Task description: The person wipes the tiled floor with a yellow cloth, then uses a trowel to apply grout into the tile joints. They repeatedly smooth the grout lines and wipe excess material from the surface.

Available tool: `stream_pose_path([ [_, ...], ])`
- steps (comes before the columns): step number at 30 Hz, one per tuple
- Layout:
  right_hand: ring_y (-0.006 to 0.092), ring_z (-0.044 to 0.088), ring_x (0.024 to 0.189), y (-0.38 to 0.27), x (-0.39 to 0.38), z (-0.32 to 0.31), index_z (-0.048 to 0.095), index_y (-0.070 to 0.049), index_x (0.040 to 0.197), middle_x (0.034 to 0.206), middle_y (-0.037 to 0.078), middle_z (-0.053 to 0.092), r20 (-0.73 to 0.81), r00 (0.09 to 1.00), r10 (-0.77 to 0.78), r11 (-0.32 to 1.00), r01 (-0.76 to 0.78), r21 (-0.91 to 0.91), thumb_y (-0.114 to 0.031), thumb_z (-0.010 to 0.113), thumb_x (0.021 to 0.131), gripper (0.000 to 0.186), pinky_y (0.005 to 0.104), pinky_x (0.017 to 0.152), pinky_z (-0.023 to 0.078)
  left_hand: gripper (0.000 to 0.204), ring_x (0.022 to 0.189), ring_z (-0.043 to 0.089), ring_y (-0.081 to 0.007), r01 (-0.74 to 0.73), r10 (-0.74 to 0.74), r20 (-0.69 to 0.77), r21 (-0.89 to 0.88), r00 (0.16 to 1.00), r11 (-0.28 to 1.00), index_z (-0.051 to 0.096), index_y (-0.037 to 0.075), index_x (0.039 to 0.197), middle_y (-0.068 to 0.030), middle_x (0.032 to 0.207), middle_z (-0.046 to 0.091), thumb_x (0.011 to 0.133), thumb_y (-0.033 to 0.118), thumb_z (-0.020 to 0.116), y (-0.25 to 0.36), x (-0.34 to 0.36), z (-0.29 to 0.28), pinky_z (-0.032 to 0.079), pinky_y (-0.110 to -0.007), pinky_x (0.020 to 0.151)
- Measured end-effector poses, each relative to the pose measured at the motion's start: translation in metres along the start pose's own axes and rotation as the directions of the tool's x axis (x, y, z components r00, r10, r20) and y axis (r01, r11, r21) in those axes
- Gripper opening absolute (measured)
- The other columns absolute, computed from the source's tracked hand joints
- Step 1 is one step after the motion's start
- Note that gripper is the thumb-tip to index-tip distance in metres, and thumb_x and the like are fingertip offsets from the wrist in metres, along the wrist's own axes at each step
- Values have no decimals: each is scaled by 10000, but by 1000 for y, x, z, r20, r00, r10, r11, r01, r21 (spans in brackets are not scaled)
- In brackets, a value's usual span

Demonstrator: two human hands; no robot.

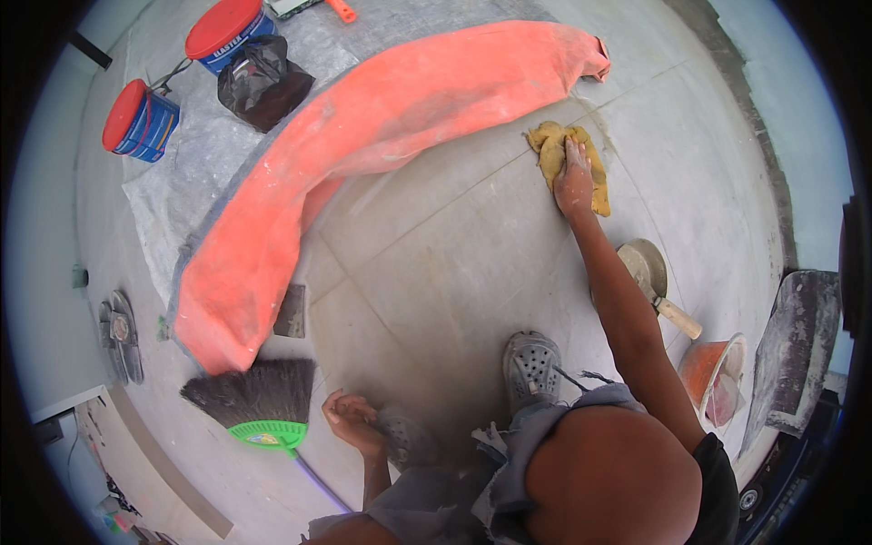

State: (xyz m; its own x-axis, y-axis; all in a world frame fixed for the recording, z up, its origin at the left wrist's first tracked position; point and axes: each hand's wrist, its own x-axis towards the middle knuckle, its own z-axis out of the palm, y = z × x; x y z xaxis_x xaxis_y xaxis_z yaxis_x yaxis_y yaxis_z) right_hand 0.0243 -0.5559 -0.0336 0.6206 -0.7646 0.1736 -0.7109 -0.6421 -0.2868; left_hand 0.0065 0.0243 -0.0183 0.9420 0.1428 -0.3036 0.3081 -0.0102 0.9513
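Observation:
My right hand point(572, 182) is stretched far out with its fingers lying flat on a mustard-yellow cloth point(599, 182), which is crumpled against the grey tiled floor. My left hand point(354, 420) hangs near my left shoe, its fingers loosely bent and holding nothing. To the left of that hand lies a broom point(263, 395) with dark bristles, a green head and a purple handle. Beside my right forearm is a round metal pan-like tool point(645, 263) with a wooden handle, partly hidden by the arm.
A long folded orange sheet point(391, 113) curves across the floor. Behind it are a black plastic bag point(263, 84) and two blue buckets with red lids point(227, 32) on a grey sheet. An orange bucket point(713, 381) stands at right; slippers point(122, 336) lie far left.

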Motion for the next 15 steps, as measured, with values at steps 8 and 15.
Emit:
stream_pose_path([
  [8,390,371,1555,-115,-207,-36,431,37,1564,1610,223,476,327,852,-408,913,388,127,52,502,924,644,519,1261,335,524,561,504,-120,15,-15,-51,5,999,1000,564,69,1207,-61,823,597,1103,549,384,6,-1,-5,386,-255,505],
  [15,352,272,1601,-28,-62,-11,322,19,1630,1697,202,343,175,984,29,993,-49,111,61,434,935,705,494,1304,236,577,559,500,-117,7,-3,-52,79,999,997,560,61,1204,-45,799,590,1097,599,382,10,-3,-1,367,-257,527],
])
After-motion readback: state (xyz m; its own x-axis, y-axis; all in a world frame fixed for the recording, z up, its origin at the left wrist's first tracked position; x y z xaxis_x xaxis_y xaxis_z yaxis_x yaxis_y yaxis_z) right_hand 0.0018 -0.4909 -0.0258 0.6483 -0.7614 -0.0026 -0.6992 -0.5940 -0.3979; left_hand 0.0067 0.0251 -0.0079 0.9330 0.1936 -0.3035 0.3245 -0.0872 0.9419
